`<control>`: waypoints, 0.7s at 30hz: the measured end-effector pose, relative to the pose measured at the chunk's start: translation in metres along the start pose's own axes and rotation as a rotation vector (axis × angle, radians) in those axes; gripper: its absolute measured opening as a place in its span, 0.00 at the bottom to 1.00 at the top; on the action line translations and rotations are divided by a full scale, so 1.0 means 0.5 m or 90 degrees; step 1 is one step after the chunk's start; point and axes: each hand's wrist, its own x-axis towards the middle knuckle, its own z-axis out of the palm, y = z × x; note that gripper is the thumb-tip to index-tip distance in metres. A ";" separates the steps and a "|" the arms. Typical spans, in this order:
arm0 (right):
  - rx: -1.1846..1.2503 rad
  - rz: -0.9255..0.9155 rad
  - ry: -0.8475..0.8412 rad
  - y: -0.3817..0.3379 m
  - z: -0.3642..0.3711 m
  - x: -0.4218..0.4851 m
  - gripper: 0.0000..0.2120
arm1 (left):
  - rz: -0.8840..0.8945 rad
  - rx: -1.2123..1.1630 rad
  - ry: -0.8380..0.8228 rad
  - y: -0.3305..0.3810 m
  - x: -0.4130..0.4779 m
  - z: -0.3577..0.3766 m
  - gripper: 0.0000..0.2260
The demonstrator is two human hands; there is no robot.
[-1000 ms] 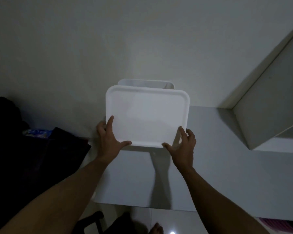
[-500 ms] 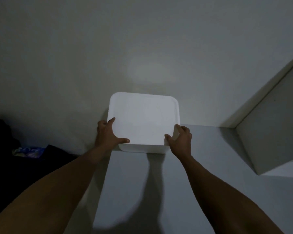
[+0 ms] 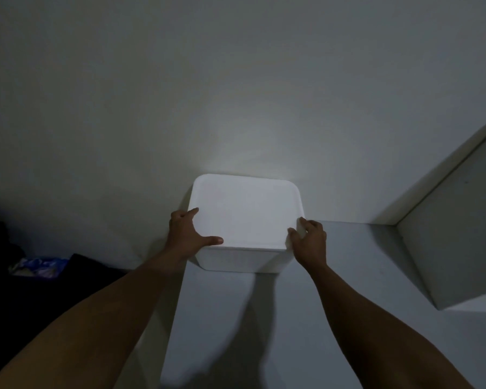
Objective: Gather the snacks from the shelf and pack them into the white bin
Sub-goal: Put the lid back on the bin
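A: Where is our bin (image 3: 244, 261)?
B: Twelve o'clock, lidded, on the shelf (image 3: 357, 290). Our left hand (image 3: 190, 234) grips its nine o'clock edge, thumb spread; our right hand (image 3: 310, 242), fingers curled, clasps three o'clock.

One wide-angle camera, worn on the head, looks forward and down from close above a grey surface (image 3: 348, 276), facing a plain wall (image 3: 236, 80); the bin (image 3: 246, 211) sits near centre, forearms framed at the bottom edge.

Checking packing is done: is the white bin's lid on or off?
On. The lid lies flat over the white bin, hiding its opening; left hand and right hand grip its near corners.
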 end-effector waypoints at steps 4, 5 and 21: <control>-0.001 -0.012 -0.009 0.008 0.000 0.002 0.24 | -0.021 -0.024 -0.015 -0.007 0.004 0.004 0.52; -0.006 -0.016 -0.014 0.012 0.001 0.001 0.24 | -0.023 -0.039 -0.025 -0.010 0.003 0.007 0.51; -0.026 -0.007 -0.022 0.006 -0.009 0.020 0.24 | 0.004 -0.042 -0.059 -0.036 0.039 0.021 0.45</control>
